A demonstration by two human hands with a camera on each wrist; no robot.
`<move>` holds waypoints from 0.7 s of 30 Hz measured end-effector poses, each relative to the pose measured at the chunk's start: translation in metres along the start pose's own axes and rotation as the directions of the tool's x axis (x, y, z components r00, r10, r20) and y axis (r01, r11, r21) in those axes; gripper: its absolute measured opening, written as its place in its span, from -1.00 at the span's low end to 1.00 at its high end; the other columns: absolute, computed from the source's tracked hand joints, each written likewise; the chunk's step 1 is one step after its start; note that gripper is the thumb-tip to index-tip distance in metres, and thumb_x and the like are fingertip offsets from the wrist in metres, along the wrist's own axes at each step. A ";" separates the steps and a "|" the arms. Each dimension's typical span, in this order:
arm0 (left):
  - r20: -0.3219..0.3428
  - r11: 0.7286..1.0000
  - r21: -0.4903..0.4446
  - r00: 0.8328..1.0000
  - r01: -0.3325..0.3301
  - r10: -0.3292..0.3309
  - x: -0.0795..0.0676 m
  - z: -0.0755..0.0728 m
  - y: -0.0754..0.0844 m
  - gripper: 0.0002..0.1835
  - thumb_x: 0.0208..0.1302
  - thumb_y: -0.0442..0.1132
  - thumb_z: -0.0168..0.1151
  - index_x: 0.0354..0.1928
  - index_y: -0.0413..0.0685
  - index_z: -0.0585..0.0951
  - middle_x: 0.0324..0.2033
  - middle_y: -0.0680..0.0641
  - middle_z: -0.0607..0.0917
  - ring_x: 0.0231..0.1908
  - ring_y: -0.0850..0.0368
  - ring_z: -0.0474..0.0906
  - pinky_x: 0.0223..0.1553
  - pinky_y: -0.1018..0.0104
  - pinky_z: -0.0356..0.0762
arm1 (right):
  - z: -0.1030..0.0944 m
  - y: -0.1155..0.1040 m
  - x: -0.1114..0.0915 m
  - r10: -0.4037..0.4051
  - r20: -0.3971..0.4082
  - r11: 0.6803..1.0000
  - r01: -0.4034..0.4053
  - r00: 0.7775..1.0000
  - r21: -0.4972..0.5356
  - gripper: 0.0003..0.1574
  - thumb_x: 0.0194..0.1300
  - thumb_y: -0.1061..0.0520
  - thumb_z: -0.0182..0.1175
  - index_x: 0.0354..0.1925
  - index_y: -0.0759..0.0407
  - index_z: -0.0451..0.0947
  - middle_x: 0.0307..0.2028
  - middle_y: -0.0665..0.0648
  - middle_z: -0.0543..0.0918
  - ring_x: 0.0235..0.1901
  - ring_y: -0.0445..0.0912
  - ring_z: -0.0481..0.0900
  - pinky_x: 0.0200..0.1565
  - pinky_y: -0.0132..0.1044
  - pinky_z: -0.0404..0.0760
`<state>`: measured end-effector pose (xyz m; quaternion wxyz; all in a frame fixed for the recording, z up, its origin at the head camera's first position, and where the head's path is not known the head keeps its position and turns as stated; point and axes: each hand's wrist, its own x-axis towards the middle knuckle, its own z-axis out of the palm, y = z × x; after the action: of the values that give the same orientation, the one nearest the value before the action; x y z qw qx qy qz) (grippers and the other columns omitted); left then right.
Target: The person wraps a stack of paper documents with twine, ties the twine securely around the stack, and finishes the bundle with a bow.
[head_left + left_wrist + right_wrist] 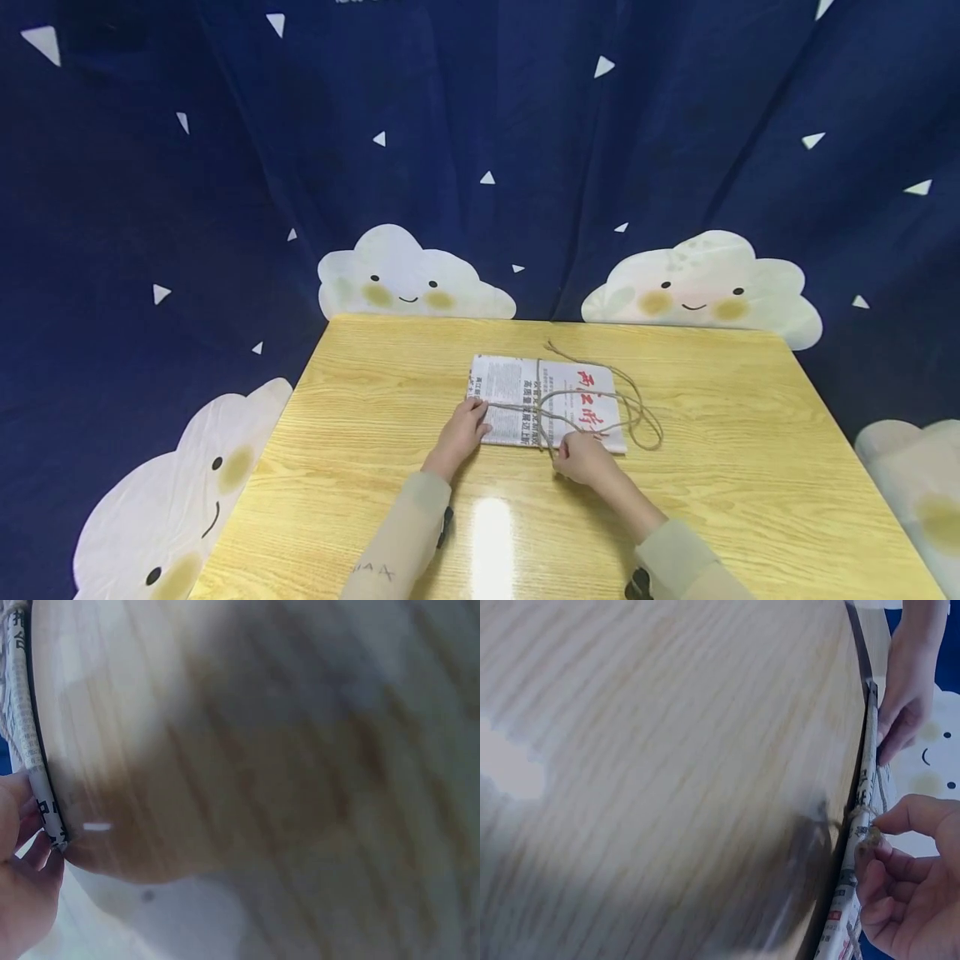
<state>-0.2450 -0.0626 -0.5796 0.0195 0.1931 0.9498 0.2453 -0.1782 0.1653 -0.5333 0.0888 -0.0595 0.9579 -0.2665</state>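
Note:
A folded newspaper bundle (pixel 504 427) with black and red print lies flat on the table. Brown twine (pixel 540 387) crosses it both ways, with loose loops reaching over its right edge. At the bundle's left end, my left hand (pixel 459 435) grips the near corner; the left wrist view shows its fingers (pixel 37 874) against the paper's edge. By the near long edge, my right hand (pixel 587 458) pinches a strand of the twine between thumb and fingertips. Close up in the right wrist view, that pinched twine (pixel 871 837) sits just beside the bundle's edge.
A light wooden table (pixel 375 375) carries the bundle, with a bright glare spot on its near part. Behind and beside it hangs a dark blue curtain (pixel 487 100) printed with white triangles and smiling clouds.

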 end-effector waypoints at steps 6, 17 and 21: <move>0.005 1.000 -0.021 1.000 0.004 -0.004 0.004 -0.004 -0.004 -0.48 0.22 -0.21 0.17 0.16 -0.37 0.39 0.09 -0.24 0.41 0.15 -0.14 0.30 0.21 0.09 0.27 | 0.009 -0.005 -0.009 -0.049 0.049 0.999 0.048 0.998 0.011 -0.80 -0.19 0.28 0.17 -0.69 0.09 0.32 -0.71 -0.05 0.37 -0.69 -0.18 0.28 -0.62 -0.37 0.27; 0.008 0.999 0.019 1.000 0.026 -0.026 0.006 -0.006 -0.002 -0.51 0.24 -0.26 0.15 0.17 -0.36 0.39 0.12 -0.26 0.40 0.17 -0.14 0.30 0.23 0.10 0.24 | 0.024 -0.008 -0.019 -0.125 0.102 0.992 0.127 0.987 -0.016 -0.78 -0.22 0.28 0.15 -0.70 0.07 0.30 -0.71 -0.07 0.32 -0.67 -0.18 0.26 -0.62 -0.39 0.23; -0.027 0.998 0.061 0.999 0.023 -0.021 0.006 -0.005 0.002 -0.53 0.22 -0.29 0.17 0.14 -0.37 0.41 0.12 -0.26 0.41 0.16 -0.13 0.32 0.22 0.12 0.26 | 0.025 -0.007 -0.018 -0.121 0.104 0.992 0.124 0.987 -0.026 -0.77 -0.18 0.27 0.16 -0.69 0.06 0.30 -0.70 -0.08 0.32 -0.67 -0.20 0.25 -0.62 -0.40 0.23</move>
<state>-0.2507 -0.0611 -0.5739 0.0039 0.1798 0.9591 0.2184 -0.1551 0.1496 -0.5486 0.1202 -0.1332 0.9508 -0.2526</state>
